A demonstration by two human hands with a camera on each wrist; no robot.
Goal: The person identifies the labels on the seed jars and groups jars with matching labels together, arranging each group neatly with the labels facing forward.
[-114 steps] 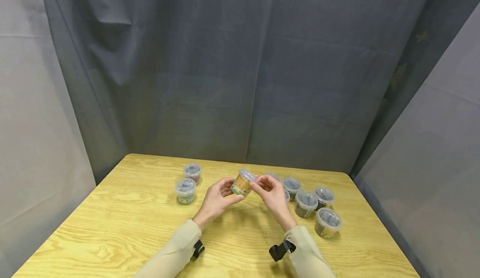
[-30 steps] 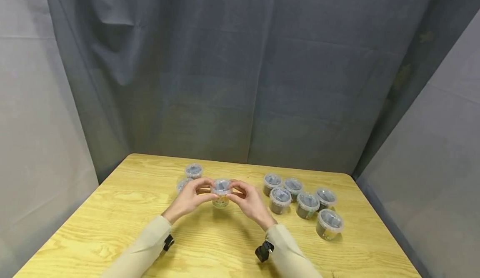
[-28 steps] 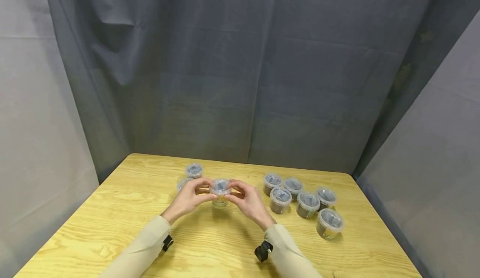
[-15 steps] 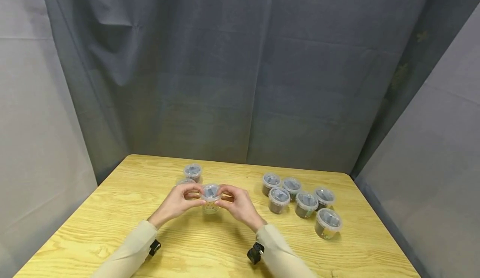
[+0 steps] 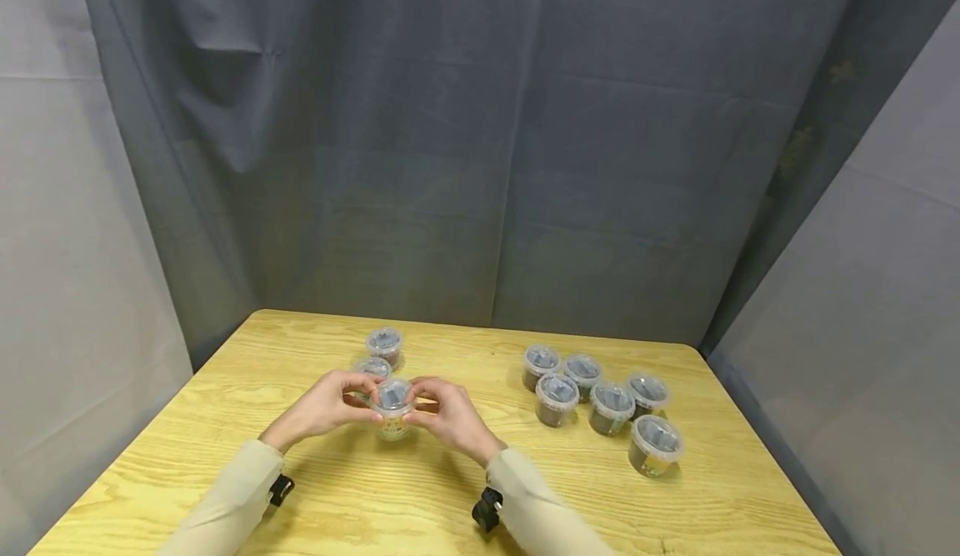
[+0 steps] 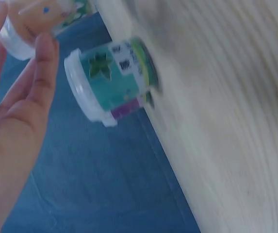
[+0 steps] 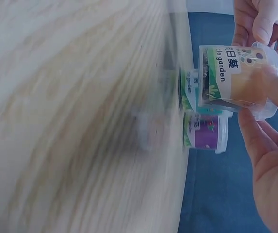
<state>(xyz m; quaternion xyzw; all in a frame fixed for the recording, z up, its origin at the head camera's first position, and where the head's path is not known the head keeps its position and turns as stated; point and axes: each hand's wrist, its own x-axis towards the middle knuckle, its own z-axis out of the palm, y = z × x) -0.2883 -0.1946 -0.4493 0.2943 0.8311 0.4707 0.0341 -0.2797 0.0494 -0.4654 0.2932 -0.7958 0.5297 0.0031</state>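
Both hands pinch the rim of a lidded clear plastic tub (image 5: 393,396) between thumb and fingers, left hand (image 5: 322,410) on one side and right hand (image 5: 452,421) on the other. Its orange label, printed "little garden", shows in the right wrist view, where the tub (image 7: 248,80) hangs upright a little above the table. Just behind it stands a teal-labelled tub (image 6: 112,77), partly covered by the left hand in the head view. Farther back is a purple-labelled tub (image 7: 206,131), also standing on the table.
Several more lidded tubs stand grouped at the right of the wooden table (image 5: 360,506), the nearest one (image 5: 656,446) with a yellow label. A dark grey curtain (image 5: 405,139) hangs behind the table, with lighter grey cloth at both sides.
Earlier the tub was tilted between the hands near the table's middle. It has since turned upright and moved left and nearer the body, in front of the two left tubs.
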